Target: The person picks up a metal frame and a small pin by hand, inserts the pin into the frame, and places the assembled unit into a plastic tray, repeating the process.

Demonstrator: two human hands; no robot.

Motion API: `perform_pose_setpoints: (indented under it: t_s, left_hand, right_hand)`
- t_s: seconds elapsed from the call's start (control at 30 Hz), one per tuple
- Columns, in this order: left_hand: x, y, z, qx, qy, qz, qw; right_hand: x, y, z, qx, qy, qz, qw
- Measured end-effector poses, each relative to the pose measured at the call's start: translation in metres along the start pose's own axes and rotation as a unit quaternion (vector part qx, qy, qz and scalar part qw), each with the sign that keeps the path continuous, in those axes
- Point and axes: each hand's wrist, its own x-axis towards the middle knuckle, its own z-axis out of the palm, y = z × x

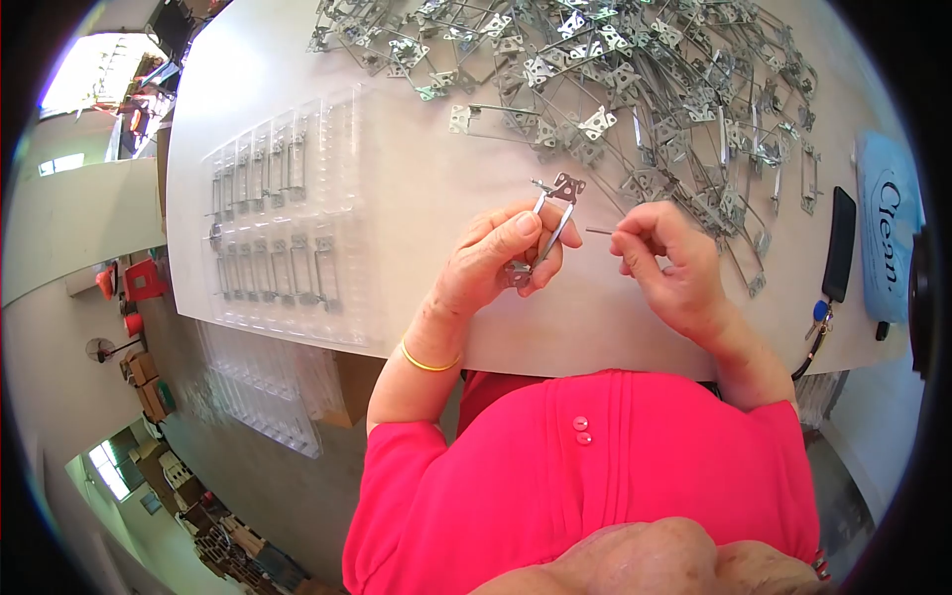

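My left hand [493, 256] is closed around a metal bracket [555, 230], its plate ends and two thin bars sticking out past the fingers above the table. To its right, my right hand [674, 260] pinches a thin metal pin [599, 231] that points left toward the bracket, with a gap between them. A large pile of similar metal brackets [595, 74] lies on the table just beyond both hands. One loose bracket [503, 123] rests at the pile's near left edge.
Clear plastic trays [342, 178] holding rows of brackets lie on the left of the white table [416, 178]. On the right are a dark phone-like object [839, 243], a blue packet [883, 198] marked "Clean" and some keys [819, 315]. More plastic trays [263, 397] stand below the table edge.
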Motion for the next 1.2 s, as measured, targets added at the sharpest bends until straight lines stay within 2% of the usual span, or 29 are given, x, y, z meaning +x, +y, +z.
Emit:
perform_pose_setpoints:
  t_s: [0.07, 0.2, 0.33, 0.4, 0.43, 0.5, 0.57, 0.83, 0.9, 1.03, 1.2]
  left_hand:
    - [0.000, -0.001, 0.000, -0.017, -0.004, 0.003, 1.000]
    - [0.001, -0.002, 0.000, -0.028, -0.008, 0.005, 1.000]
    - [0.001, -0.003, 0.000, -0.007, 0.010, -0.005, 1.000]
    - [0.002, -0.003, 0.001, 0.003, 0.015, -0.008, 1.000]
    - [0.003, -0.003, 0.002, 0.028, 0.024, -0.016, 0.999]
    - [0.003, -0.002, 0.007, 0.053, 0.033, -0.026, 0.998]
    - [0.004, 0.000, 0.011, 0.081, 0.014, -0.060, 0.995]
    - [0.004, -0.001, 0.011, 0.142, -0.025, -0.073, 0.987]
    - [0.004, 0.001, 0.012, 0.164, -0.034, -0.082, 0.982]
    - [0.004, 0.002, 0.013, 0.167, -0.020, -0.075, 0.983]
    - [0.002, 0.001, 0.012, 0.150, 0.001, -0.067, 0.986]
  right_hand:
    - [0.003, -0.003, -0.002, -0.242, -0.046, -0.096, 0.965]
    - [-0.001, 0.008, 0.001, -0.322, -0.061, -0.147, 0.933]
    - [-0.002, 0.002, -0.004, -0.364, -0.079, -0.124, 0.920]
    - [0.001, -0.007, -0.002, -0.232, -0.020, -0.090, 0.968]
    - [0.001, -0.010, -0.003, -0.232, -0.020, -0.089, 0.968]
    - [0.000, -0.012, -0.004, -0.135, 0.011, -0.081, 0.987]
    - [-0.001, -0.010, -0.003, -0.135, 0.012, -0.090, 0.987]
    - [-0.002, -0.011, -0.005, -0.153, -0.013, -0.104, 0.983]
    - [-0.005, -0.014, -0.006, -0.008, -0.048, 0.039, 0.998]
    - [-0.003, -0.020, -0.003, 0.007, -0.047, 0.071, 0.996]
    - [-0.004, -0.025, -0.006, 0.040, -0.098, 0.104, 0.989]
